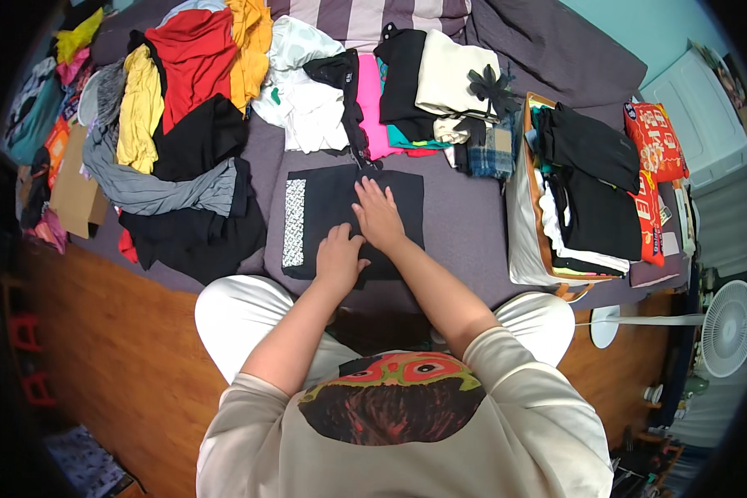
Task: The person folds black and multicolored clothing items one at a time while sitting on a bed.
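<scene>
A black garment (327, 196), folded into a flat rectangle, lies on the purple-grey sofa seat (460, 211). A strip with a black-and-white pattern (294, 224) runs down its left side. My left hand (339, 255) rests palm down near the garment's front middle, its fingers slightly bent. Farther back and to the right, my right hand (378, 211) lies flat on the cloth with its fingers a little apart. Neither hand grasps anything. Part of the garment is hidden under both hands and wrists.
Loose clothes, among them a red garment (193, 56) and a grey one (168, 187), are heaped at left. Behind lie white clothes (314, 112) and a folded stack with a cream garment (451, 71). At right stands a fabric storage box (523, 236) of folded clothes, beyond it a fan (729, 328).
</scene>
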